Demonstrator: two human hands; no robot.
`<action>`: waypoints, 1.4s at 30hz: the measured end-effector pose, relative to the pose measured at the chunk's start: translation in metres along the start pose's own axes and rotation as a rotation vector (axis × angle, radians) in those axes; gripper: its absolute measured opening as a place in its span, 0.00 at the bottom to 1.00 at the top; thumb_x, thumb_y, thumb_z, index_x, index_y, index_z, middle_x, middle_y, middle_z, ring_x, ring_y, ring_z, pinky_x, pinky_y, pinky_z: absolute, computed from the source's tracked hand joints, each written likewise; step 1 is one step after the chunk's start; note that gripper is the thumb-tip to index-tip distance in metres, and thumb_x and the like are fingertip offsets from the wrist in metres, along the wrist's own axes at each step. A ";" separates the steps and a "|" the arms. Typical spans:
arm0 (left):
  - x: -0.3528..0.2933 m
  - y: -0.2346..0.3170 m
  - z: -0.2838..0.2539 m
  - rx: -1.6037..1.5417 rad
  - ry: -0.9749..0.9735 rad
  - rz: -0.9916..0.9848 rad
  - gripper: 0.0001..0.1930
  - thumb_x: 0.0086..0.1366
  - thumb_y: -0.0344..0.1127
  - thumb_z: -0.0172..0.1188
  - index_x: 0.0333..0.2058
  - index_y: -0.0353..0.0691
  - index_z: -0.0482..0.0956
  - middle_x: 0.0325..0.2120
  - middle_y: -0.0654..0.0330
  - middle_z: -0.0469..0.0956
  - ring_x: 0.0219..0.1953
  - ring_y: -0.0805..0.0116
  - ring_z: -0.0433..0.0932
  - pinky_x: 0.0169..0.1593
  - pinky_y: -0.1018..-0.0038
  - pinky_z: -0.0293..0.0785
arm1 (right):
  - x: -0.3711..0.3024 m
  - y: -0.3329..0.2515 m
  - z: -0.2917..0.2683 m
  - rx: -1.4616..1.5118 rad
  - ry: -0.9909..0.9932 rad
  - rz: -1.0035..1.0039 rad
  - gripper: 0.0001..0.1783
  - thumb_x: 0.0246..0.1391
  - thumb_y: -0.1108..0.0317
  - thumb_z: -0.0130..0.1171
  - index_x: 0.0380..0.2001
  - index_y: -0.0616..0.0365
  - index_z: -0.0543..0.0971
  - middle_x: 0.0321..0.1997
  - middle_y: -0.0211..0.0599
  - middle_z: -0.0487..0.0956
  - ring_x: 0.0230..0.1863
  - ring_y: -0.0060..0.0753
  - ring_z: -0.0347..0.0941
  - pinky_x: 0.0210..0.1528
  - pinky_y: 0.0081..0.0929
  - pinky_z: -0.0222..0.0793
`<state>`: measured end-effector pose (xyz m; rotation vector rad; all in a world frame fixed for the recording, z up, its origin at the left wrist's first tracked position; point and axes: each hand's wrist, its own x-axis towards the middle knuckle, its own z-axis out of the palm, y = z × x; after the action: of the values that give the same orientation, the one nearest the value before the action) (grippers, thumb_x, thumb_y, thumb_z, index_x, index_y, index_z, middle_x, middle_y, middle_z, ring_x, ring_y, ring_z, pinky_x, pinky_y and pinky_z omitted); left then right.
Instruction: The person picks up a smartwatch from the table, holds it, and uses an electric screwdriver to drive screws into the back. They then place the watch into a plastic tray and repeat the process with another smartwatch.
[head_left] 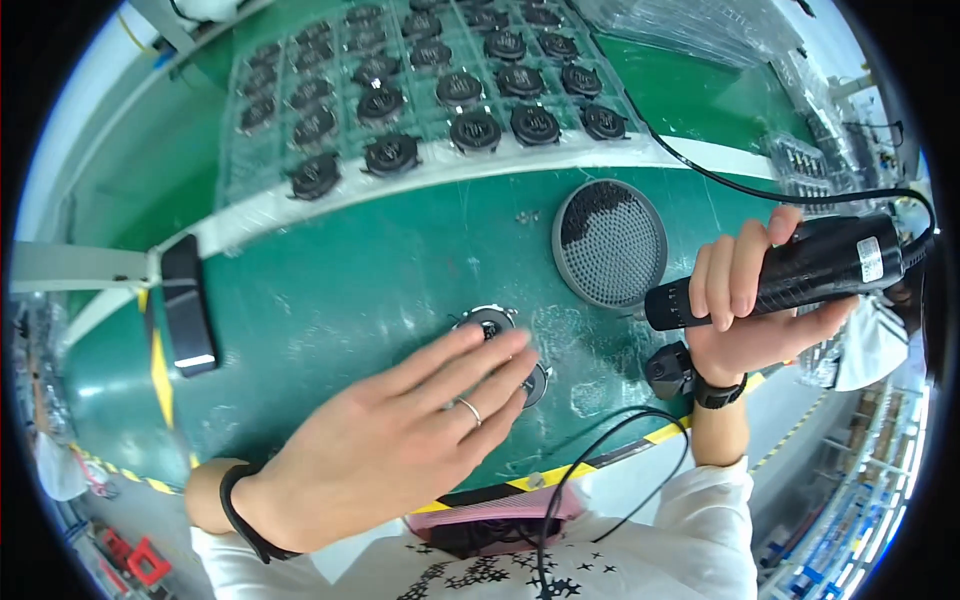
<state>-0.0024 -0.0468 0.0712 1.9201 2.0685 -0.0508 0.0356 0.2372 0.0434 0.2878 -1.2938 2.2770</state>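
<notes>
Left hand (425,420) flat over two round parts, right hand (735,290) round a screwdriver

The left hand's fingers lie straight and nearly together, covering much of the upper disc (488,318) and the lower disc (536,384); whether they press or only hover, I cannot tell. The right hand's fingers are curled around the power screwdriver (825,262), its nose just beside the dish (610,245) ahead of that hand.

A sideways knock from that nose could tip the dish and scatter its tiny black bits (590,215). A disc could slide if the fingers bear down unevenly on the smooth mat (370,290), and the loose cable (690,165) beyond the right hand could snag.

The dish is round, grey and dimpled; the screwdriver is a matt black cylinder; the mat is glossy green. Ahead of the left hand, a clear plastic tray (425,172) carries rows of dark discs.
</notes>
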 end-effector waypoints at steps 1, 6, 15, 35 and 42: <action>-0.002 0.002 -0.009 -0.007 0.066 -0.094 0.36 0.57 0.49 0.62 0.63 0.43 0.67 0.68 0.52 0.58 0.71 0.54 0.56 0.72 0.55 0.53 | 0.000 0.000 0.001 -0.032 0.020 0.002 0.47 0.54 0.19 0.37 0.44 0.59 0.65 0.12 0.28 0.63 0.08 0.23 0.53 0.11 0.25 0.55; 0.014 0.042 -0.006 -0.147 0.193 -0.376 0.41 0.56 0.54 0.65 0.65 0.42 0.65 0.67 0.38 0.56 0.69 0.40 0.56 0.69 0.53 0.59 | -0.008 0.003 0.005 -0.026 -0.026 -0.020 0.44 0.55 0.22 0.40 0.42 0.59 0.65 0.13 0.26 0.64 0.08 0.21 0.56 0.12 0.21 0.56; 0.038 0.029 0.044 0.033 0.285 -0.452 0.41 0.60 0.55 0.61 0.68 0.47 0.60 0.68 0.37 0.52 0.70 0.41 0.55 0.70 0.54 0.57 | -0.012 0.005 0.003 0.047 0.014 -0.118 0.50 0.51 0.16 0.34 0.41 0.61 0.65 0.11 0.31 0.64 0.08 0.26 0.56 0.11 0.26 0.57; 0.022 0.060 0.037 -0.015 0.126 -0.149 0.37 0.63 0.51 0.56 0.68 0.45 0.61 0.71 0.50 0.54 0.73 0.53 0.50 0.73 0.55 0.46 | -0.010 0.013 0.000 -0.149 0.076 -0.120 0.46 0.55 0.20 0.34 0.39 0.60 0.65 0.12 0.29 0.64 0.09 0.23 0.56 0.11 0.24 0.58; 0.004 0.075 0.033 -0.120 -0.032 -0.252 0.48 0.58 0.66 0.55 0.71 0.48 0.52 0.72 0.48 0.49 0.74 0.51 0.47 0.74 0.56 0.40 | -0.008 0.010 0.001 -0.158 0.094 -0.122 0.45 0.55 0.20 0.34 0.39 0.59 0.65 0.11 0.28 0.62 0.09 0.23 0.54 0.11 0.24 0.56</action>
<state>0.0770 -0.0434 0.0531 1.5724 2.2264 -0.0138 0.0366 0.2294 0.0332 0.1957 -1.3597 2.0493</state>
